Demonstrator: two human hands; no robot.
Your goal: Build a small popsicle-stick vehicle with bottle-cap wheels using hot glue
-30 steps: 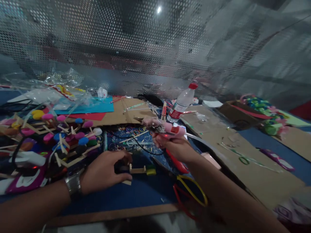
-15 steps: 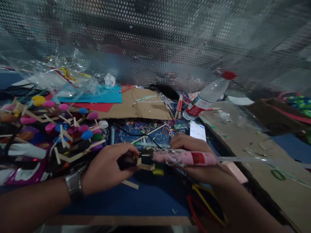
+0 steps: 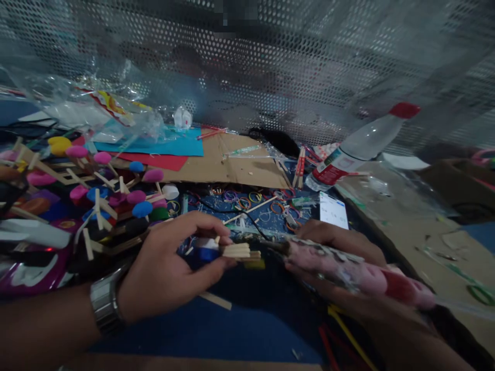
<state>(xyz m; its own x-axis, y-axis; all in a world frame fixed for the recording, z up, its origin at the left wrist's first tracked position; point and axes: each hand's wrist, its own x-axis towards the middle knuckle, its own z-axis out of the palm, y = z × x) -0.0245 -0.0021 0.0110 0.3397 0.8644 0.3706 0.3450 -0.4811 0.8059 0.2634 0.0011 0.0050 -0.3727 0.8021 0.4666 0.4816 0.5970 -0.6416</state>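
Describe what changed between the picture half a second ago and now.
The right hand drew the pink glue gun rightward, its nozzle now apart from the wooden stick piece. The left hand seemingly turned that piece; a blue-and-white part shows. Neither grip let go. The bottle and phone stayed put.

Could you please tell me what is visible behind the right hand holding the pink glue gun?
Just behind the right hand is a lit phone; farther back, a red-capped bottle. Whatever the hand and the pink glue gun cover cannot be seen.

Glue gun (image 3: 361, 275) drawn back, wooden sticks (image 3: 236, 251) turned
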